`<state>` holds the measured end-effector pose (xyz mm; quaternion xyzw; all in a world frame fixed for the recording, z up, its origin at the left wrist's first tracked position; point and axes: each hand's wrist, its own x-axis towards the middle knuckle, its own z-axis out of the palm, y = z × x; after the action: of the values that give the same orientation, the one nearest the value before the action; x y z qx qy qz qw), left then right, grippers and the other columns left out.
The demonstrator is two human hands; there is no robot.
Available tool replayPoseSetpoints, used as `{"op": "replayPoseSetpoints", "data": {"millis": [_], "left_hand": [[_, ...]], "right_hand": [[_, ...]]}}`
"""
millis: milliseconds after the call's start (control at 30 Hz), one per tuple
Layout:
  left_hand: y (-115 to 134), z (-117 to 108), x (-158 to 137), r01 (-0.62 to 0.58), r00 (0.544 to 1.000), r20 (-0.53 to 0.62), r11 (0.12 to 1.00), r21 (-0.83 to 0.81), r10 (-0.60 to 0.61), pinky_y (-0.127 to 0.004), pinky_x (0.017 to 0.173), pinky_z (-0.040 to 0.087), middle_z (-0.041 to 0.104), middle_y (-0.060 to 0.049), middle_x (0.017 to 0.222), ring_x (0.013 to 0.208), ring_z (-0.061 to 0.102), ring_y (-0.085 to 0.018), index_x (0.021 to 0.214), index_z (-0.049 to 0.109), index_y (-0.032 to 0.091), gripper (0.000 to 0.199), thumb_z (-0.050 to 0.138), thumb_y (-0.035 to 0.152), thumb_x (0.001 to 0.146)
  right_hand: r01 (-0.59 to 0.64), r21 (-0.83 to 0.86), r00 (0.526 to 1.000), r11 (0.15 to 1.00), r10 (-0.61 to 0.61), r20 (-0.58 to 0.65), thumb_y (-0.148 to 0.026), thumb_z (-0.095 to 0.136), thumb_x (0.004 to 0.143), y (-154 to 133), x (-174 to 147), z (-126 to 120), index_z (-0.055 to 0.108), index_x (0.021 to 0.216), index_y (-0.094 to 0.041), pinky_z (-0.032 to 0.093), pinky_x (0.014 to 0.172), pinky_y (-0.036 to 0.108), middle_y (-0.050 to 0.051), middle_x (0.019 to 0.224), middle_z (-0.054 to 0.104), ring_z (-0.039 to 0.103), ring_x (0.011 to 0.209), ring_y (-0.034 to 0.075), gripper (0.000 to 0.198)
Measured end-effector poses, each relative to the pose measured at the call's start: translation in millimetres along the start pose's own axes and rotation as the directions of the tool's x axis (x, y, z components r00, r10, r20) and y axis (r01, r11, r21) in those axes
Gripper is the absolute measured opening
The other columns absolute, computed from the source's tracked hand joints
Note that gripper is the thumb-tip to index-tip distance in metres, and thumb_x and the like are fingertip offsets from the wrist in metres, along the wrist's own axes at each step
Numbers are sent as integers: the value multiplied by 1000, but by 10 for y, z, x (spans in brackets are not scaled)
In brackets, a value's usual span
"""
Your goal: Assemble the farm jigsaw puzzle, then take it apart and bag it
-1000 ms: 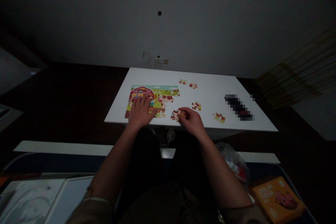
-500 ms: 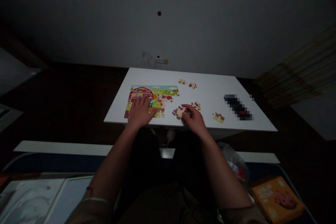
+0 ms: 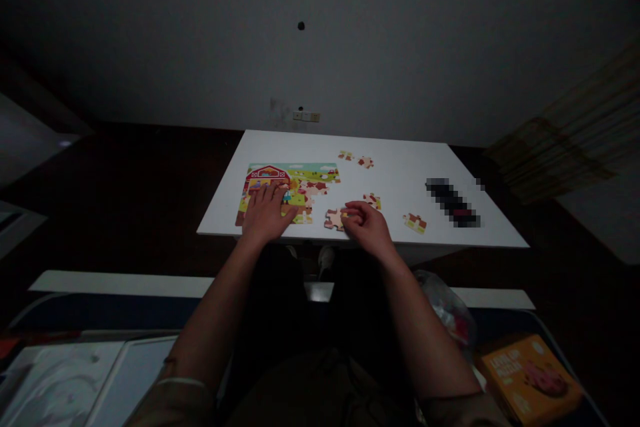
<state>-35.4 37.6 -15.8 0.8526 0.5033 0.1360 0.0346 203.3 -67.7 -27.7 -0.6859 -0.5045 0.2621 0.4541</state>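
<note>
A partly joined farm jigsaw puzzle (image 3: 317, 173) with a red barn and a cow lies on the left of the white table. My left hand (image 3: 265, 212) rests flat on it, fingers spread, hiding part of the picture. To its right, my right hand (image 3: 367, 223) is closed with the fingertips on a puzzle piece (image 3: 333, 219) showing pale and brown patches. A gap separates this piece from the joined section. Just beyond my right hand lies another puzzle piece (image 3: 372, 200), partly covered by the fingers.
Two loose pieces (image 3: 365, 162) lie at the table's far side, and one brown-and-green piece (image 3: 415, 222) lies to the right. A blurred dark object (image 3: 453, 203) is farther right. An orange puzzle box (image 3: 530, 377) and a plastic bag (image 3: 445, 310) sit beside me.
The piece under my right hand has turned and shifted slightly left and nearer to me. My left hand stays on the puzzle.
</note>
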Motion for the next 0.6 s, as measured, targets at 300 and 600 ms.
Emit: {"op": "replayPoseSetpoints", "data": {"millis": [300, 600], "left_hand": [[11, -21, -6, -4, 1000, -4, 1000, -14, 4, -51, 113, 19, 30, -4, 151, 138, 26, -32, 141, 35, 28, 56, 40, 52, 91], [17, -30, -2, 5, 1000, -4, 1000, -20, -5, -52, 114, 18, 30, -3, 152, 139, 24, -32, 142, 35, 29, 57, 42, 52, 90]], "right_hand": [[11, 140, 999, 990, -16, 35, -32, 61, 77, -21, -28, -13, 61, 103, -24, 54, 61, 31, 5, 99, 69, 63, 64, 16, 27], [57, -412, 986, 909, -116, -120, -33, 56, 80, 109, 39, -449, 66, 103, -24, 50, 80, 40, 6, 91, 70, 65, 80, 24, 26]]}}
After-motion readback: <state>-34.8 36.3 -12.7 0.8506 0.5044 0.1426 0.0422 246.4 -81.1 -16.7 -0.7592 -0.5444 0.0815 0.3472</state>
